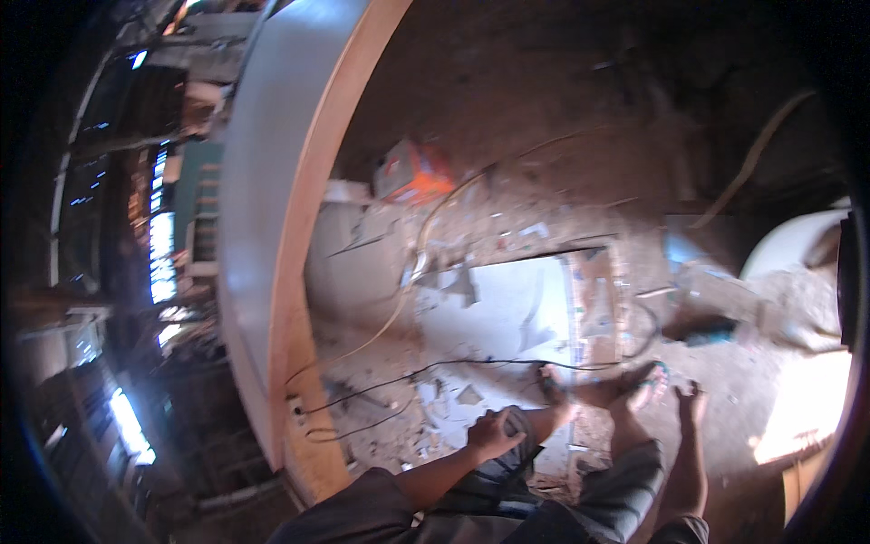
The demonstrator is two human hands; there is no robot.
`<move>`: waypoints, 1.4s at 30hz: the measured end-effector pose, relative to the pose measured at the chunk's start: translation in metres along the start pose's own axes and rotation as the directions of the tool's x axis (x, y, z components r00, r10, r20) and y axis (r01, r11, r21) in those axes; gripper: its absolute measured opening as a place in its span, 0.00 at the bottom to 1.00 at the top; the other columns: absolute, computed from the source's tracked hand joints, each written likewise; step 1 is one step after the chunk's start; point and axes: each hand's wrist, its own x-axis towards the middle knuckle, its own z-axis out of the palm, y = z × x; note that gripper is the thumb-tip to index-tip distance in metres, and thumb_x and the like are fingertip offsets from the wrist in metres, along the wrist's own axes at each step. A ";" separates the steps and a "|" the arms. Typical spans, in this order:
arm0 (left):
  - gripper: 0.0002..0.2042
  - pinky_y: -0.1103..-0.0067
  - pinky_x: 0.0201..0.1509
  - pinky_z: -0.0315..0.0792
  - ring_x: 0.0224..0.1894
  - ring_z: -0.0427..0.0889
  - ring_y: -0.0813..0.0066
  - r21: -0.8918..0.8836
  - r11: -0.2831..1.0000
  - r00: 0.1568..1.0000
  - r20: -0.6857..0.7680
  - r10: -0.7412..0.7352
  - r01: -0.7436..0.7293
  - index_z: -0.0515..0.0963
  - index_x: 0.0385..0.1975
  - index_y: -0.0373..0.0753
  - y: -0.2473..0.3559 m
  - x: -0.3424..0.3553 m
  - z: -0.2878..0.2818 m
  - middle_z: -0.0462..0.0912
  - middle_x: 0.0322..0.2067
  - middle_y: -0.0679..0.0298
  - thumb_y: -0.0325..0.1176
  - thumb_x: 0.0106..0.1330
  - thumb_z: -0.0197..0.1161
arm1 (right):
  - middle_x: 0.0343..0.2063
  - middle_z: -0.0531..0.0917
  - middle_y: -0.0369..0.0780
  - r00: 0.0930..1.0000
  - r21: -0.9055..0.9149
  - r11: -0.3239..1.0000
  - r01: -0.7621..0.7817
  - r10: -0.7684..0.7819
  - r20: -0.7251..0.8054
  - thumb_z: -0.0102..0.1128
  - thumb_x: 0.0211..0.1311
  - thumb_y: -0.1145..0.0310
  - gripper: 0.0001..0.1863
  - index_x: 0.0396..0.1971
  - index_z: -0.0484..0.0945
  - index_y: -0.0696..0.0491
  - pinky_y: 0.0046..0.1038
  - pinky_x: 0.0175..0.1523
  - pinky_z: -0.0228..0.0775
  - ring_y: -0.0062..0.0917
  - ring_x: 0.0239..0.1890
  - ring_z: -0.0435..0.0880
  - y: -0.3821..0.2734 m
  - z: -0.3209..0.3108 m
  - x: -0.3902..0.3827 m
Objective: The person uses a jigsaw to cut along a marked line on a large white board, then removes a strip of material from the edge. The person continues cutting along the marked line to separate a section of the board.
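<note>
My left hand (492, 433) is in front of my left thigh, its fingers curled closed. A grey curved edge (518, 422) shows right beside it; I cannot tell whether it is my shorts' hem or something held. Out to the right, my right hand (691, 401) hangs over the floor with its fingers apart and nothing in it. A black cable (471, 363) crosses the floor past my feet, ahead of my left hand. Under it lies a white sheet (503, 304) with scraps around it.
A long pale panel with a wooden edge (308, 181) rises along the left. Farther off, an orange and white box (415, 174) sits on the floor near a yellowish hose (426, 238). A dark green object (707, 332) lies at the right, near a rounded white thing (788, 243).
</note>
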 end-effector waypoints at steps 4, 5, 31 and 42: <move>0.48 0.48 0.62 0.75 0.65 0.75 0.37 -0.005 0.996 0.993 -0.077 0.094 -0.094 0.67 0.73 0.47 0.004 -0.015 -0.009 0.74 0.63 0.38 0.69 0.56 0.70 | 0.50 0.88 0.52 0.990 0.183 0.981 -0.063 0.038 0.139 0.83 0.53 0.54 0.35 0.60 0.83 0.55 0.40 0.56 0.81 0.40 0.52 0.88 -0.033 -0.104 -0.097; 0.48 0.49 0.65 0.73 0.66 0.74 0.36 0.047 0.991 0.985 -0.108 0.131 -0.127 0.67 0.73 0.46 0.008 -0.020 -0.015 0.73 0.64 0.37 0.69 0.56 0.70 | 0.49 0.89 0.52 0.987 0.215 0.971 -0.106 0.075 0.145 0.82 0.54 0.53 0.34 0.59 0.84 0.54 0.38 0.56 0.82 0.40 0.51 0.89 -0.039 -0.129 -0.120; 0.36 0.57 0.60 0.78 0.55 0.84 0.44 -0.196 0.973 0.976 -0.198 0.086 -0.125 0.84 0.52 0.36 -0.026 -0.092 -0.155 0.86 0.49 0.44 0.64 0.57 0.73 | 0.36 0.91 0.41 0.460 0.312 0.637 0.704 -0.074 -0.885 0.66 0.71 0.64 0.14 0.44 0.89 0.60 0.28 0.50 0.78 0.24 0.41 0.88 -0.209 -0.686 -0.257; 0.36 0.57 0.60 0.78 0.54 0.85 0.43 -0.386 0.902 0.959 -0.268 0.089 -0.192 0.85 0.49 0.34 0.034 -0.134 -0.099 0.87 0.48 0.42 0.66 0.59 0.73 | 0.50 0.86 0.35 0.166 -0.061 0.305 0.950 -0.665 -0.728 0.66 0.70 0.70 0.24 0.65 0.78 0.48 0.23 0.36 0.81 0.21 0.41 0.86 -0.420 -1.070 -0.146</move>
